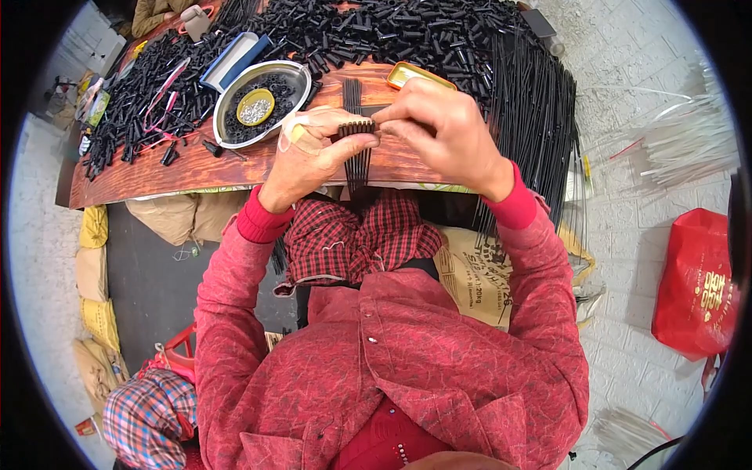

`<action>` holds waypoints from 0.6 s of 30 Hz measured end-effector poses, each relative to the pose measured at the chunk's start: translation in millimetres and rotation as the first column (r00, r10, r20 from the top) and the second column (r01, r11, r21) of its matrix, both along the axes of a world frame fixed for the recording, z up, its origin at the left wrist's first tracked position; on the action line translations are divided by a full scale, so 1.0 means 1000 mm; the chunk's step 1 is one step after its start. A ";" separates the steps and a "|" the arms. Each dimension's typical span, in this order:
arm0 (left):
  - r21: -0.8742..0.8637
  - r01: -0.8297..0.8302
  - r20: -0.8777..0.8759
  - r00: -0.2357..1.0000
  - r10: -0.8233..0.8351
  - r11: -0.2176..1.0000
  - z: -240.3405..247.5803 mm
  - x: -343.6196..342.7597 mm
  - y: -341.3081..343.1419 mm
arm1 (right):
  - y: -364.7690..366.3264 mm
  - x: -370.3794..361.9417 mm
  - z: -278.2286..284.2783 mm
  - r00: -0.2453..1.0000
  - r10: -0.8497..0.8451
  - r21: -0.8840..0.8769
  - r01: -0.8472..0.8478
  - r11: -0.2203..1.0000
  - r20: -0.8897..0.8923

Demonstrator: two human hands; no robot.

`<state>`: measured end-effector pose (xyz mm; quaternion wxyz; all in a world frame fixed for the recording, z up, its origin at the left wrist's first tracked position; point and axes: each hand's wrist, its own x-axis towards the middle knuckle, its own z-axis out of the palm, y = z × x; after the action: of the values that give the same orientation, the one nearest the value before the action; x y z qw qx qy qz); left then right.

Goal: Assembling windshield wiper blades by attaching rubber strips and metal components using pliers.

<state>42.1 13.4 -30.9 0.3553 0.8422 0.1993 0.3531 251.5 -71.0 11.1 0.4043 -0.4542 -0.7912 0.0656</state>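
My left hand (312,154), with a tan bandage near its thumb, is closed around a side-by-side row of thin black rods (358,166). Small brass-coloured ends (356,126) line up between its thumb and forefinger. Dark rod lengths show both above and below this grip. My right hand (448,128) is pinched at the right end of the row; whatever its fingertips hold is too small to make out. Left of my hands, a steel bowl (301,72) contains small black pieces and a yellow dish (243,120) of tiny silvery parts (254,110).
Black tubular pieces (345,35) are heaped along the back of the wooden table (211,174). Long black rods (533,117) hang over its right side. A blue-edged box (235,61) and a yellow tin (415,72) lie nearby. A person's sleeve (149,17) appears at far left.
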 end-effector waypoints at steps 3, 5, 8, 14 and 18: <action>0.057 0.003 0.026 1.000 -0.004 0.998 0.003 0.004 -0.002 | 0.006 0.003 -0.005 0.868 0.016 -0.393 -0.241 0.887 -0.497; 0.066 0.002 0.014 1.000 -0.003 0.998 0.003 0.002 0.001 | 0.005 0.000 0.002 0.995 0.064 -0.019 -0.065 0.998 -0.073; 0.068 0.020 0.009 1.000 -0.021 0.997 0.001 0.001 0.002 | 0.006 -0.004 -0.003 0.999 0.042 0.168 -0.046 0.985 0.027; 0.138 0.062 -0.010 0.998 -0.061 0.988 0.002 0.001 0.007 | 0.013 -0.002 -0.008 0.992 0.116 0.103 -0.110 0.989 -0.047; 0.134 0.094 -0.030 0.995 -0.091 0.986 0.005 0.000 0.009 | 0.010 -0.011 -0.009 0.995 0.050 0.257 -0.070 0.964 0.086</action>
<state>41.6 22.4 -25.5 0.3108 0.8769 0.1398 0.3390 240.5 -60.7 2.2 0.4265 -0.3754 -0.8217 -0.0443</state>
